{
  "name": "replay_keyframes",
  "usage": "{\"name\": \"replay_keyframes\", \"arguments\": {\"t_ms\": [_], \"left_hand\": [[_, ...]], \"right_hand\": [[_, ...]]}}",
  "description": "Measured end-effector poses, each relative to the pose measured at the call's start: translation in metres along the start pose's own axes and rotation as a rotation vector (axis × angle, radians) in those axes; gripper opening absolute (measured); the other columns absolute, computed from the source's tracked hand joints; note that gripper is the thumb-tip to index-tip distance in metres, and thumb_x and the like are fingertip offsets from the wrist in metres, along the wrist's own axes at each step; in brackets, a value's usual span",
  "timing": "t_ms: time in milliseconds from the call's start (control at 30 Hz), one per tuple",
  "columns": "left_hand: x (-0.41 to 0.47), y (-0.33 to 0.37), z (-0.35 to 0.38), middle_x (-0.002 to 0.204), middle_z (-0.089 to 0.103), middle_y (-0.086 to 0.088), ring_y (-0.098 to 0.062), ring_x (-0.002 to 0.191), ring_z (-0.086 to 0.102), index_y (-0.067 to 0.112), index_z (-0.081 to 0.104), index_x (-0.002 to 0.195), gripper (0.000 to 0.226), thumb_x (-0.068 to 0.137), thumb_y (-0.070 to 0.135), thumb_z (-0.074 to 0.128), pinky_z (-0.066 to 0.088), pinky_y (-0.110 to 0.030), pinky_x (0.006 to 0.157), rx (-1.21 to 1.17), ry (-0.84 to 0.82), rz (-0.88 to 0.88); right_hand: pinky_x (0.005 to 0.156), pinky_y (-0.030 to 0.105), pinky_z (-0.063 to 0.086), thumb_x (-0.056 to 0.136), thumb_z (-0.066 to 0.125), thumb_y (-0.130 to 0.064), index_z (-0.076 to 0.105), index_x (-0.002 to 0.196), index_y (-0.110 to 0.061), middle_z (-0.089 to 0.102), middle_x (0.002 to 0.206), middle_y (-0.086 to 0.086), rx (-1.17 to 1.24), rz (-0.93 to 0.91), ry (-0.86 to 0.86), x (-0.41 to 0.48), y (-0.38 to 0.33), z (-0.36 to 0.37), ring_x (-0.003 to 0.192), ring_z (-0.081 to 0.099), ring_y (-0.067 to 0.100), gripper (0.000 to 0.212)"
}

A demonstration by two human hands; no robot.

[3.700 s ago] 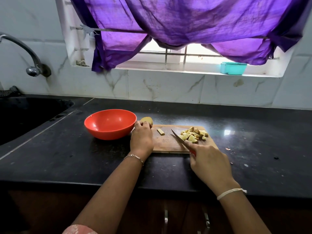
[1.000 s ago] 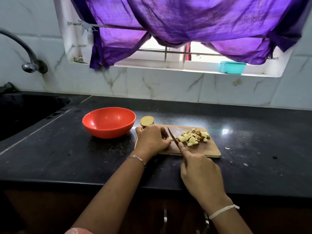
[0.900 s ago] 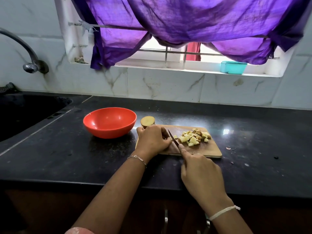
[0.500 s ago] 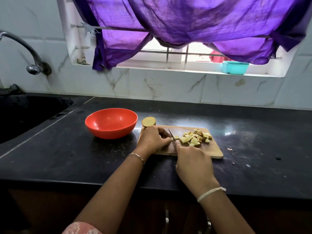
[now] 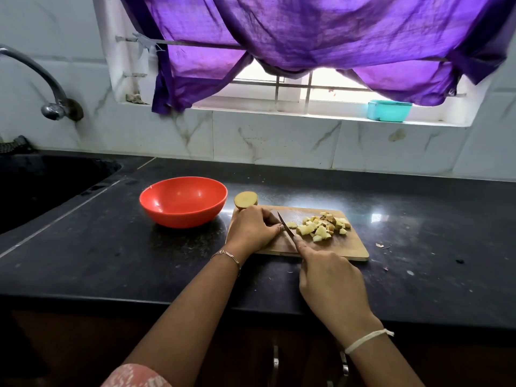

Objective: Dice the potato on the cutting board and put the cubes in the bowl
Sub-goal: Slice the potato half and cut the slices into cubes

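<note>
Black stone surface under a window with a purple curtain, sink at left. Orange bowl: nothing in it. Teal tub on the sill, contents not visible. Cutting board right of the bowl, long axis left-right. Potato cubes piled on its far right part. Potato half at the board's far-left corner, cut face up. Right hand grips the knife, index finger along the spine; the blade points away and slightly left. Left hand sits on the board, fingers curled down beside the blade; can't tell what's under them.
</note>
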State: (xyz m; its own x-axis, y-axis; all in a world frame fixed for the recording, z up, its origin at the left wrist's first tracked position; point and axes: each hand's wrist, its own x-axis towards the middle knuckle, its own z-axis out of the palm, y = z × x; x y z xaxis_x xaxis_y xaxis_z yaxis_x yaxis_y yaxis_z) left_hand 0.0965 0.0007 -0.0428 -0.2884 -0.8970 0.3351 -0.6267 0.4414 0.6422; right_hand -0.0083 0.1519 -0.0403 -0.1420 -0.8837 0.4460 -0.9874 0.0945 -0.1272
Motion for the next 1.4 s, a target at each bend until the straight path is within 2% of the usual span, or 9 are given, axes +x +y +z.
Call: {"name": "replay_keyframes", "arguments": {"t_ms": [233,367,433,567,767,900,1000,1133,1400], "left_hand": [[-0.001,0.001,-0.001,0.085,0.071,0.014,-0.005,0.073,0.05,0.028,0.074,0.075,0.008,0.081,0.032,0.072,0.043,-0.037,0.097,0.009,-0.018,-0.015],[-0.001,0.0,-0.002,0.088,0.073,0.012,-0.007,0.08,0.057,0.028,0.075,0.077,0.005,0.081,0.031,0.074,0.044,-0.033,0.092,-0.012,-0.044,-0.013],[0.0,-0.002,-0.001,0.09,0.074,0.008,-0.01,0.082,0.061,0.025,0.078,0.084,0.006,0.082,0.028,0.074,0.045,-0.025,0.082,-0.028,-0.034,-0.022],[0.001,-0.003,-0.003,0.079,0.07,0.002,0.001,0.059,0.049,0.016,0.077,0.092,0.01,0.084,0.02,0.073,0.034,-0.008,0.054,-0.094,0.036,-0.057],[0.001,-0.002,-0.006,0.072,0.06,0.006,0.001,0.057,0.048,0.015,0.07,0.086,0.005,0.086,0.01,0.07,0.035,-0.006,0.052,-0.132,0.179,-0.075],[0.0,-0.002,-0.006,0.067,0.053,0.012,0.001,0.059,0.047,0.017,0.067,0.087,0.007,0.088,0.011,0.067,0.033,-0.012,0.059,-0.086,0.162,-0.074],[-0.001,-0.002,-0.005,0.07,0.056,0.011,0.002,0.059,0.049,0.018,0.067,0.088,0.005,0.087,0.013,0.068,0.035,-0.013,0.064,-0.068,0.142,-0.072],[-0.002,-0.001,-0.006,0.069,0.056,0.011,0.001,0.06,0.049,0.02,0.065,0.088,0.007,0.086,0.015,0.07,0.037,-0.015,0.067,-0.064,0.116,-0.073],[-0.003,0.0,-0.006,0.074,0.061,0.006,-0.008,0.069,0.054,0.021,0.067,0.087,0.009,0.084,0.014,0.071,0.041,-0.018,0.07,-0.068,0.109,-0.075]], "right_hand": [[0.076,0.03,0.047,0.094,0.044,-0.02,0.027,0.15,-0.03,0.064,0.114,-0.002,-0.068,-0.042,-0.038,0.011,-0.004,0.004,0.101,0.061,0.019,0.06],[0.075,0.031,0.046,0.094,0.044,-0.019,0.027,0.151,-0.029,0.064,0.109,0.001,-0.069,-0.028,-0.056,0.023,-0.007,0.008,0.1,0.061,0.021,0.06],[0.074,0.031,0.047,0.095,0.043,-0.019,0.027,0.15,-0.031,0.064,0.105,0.0,-0.026,0.006,-0.041,0.022,-0.005,0.009,0.096,0.061,0.021,0.059],[0.067,0.027,0.045,0.097,0.041,-0.02,0.026,0.149,-0.037,0.066,0.102,-0.003,0.043,0.048,0.031,0.007,-0.002,0.003,0.088,0.062,0.016,0.057],[0.075,0.027,0.047,0.096,0.043,-0.026,0.029,0.148,-0.041,0.064,0.116,-0.009,0.039,-0.021,0.034,-0.002,-0.008,-0.008,0.099,0.061,0.013,0.055],[0.073,0.028,0.046,0.096,0.043,-0.026,0.029,0.148,-0.04,0.065,0.11,-0.006,-0.019,-0.022,0.02,0.005,-0.006,-0.003,0.096,0.062,0.015,0.056],[0.07,0.028,0.047,0.096,0.042,-0.022,0.032,0.147,-0.039,0.066,0.102,-0.004,-0.081,0.014,0.031,0.012,0.002,-0.002,0.091,0.063,0.016,0.055],[0.079,0.03,0.052,0.096,0.043,-0.023,0.041,0.143,-0.038,0.068,0.096,-0.002,-0.122,0.075,0.048,0.018,0.012,-0.003,0.094,0.062,0.016,0.05],[0.085,0.035,0.051,0.096,0.042,-0.024,0.043,0.141,-0.039,0.061,0.114,0.003,-0.015,0.165,-0.002,0.022,0.017,-0.011,0.103,0.062,0.022,0.048]]}}
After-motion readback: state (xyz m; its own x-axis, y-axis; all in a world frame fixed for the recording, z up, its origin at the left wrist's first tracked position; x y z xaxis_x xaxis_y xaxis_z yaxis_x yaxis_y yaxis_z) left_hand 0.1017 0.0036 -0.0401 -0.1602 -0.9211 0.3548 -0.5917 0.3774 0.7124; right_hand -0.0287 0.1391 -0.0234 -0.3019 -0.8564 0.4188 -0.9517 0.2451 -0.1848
